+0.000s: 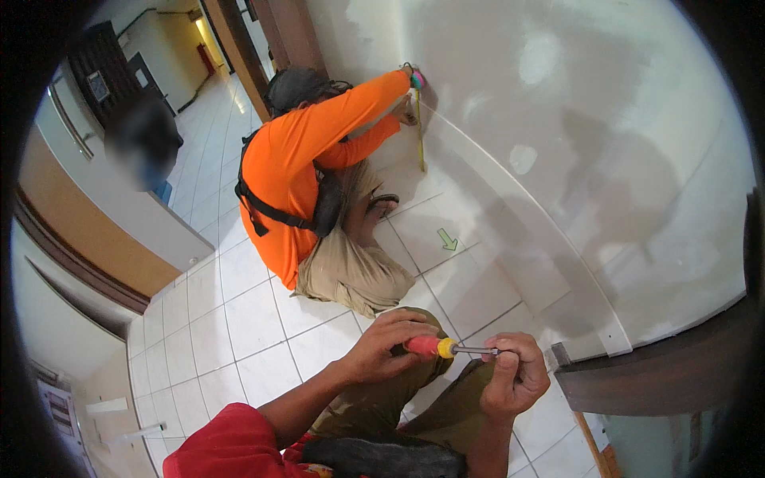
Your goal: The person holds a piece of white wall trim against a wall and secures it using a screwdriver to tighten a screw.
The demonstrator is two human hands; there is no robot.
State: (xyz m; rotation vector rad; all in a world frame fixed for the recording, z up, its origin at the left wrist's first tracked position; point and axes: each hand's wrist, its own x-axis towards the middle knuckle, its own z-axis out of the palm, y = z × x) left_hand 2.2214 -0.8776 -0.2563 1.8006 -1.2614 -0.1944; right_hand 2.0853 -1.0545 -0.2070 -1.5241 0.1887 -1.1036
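Note:
My left hand (384, 348) is wrapped round the red and yellow handle of a screwdriver (428, 346). The metal shaft points right, toward my right hand (518, 376). There my thumb and fingers pinch closed at the tip of the shaft. Whether a bit or a screw sits between them is too small to make out. Both hands are above my bent knees, over the tiled floor (227, 319).
Ahead, a co-worker in an orange shirt (279, 175) crouches by the wall with a tape measure (420, 131) drawn down it. A long white strip (518, 191) runs along the wall (478, 48). A green arrow (448, 240) marks the floor. Dark wood trim (653, 374) stands at right.

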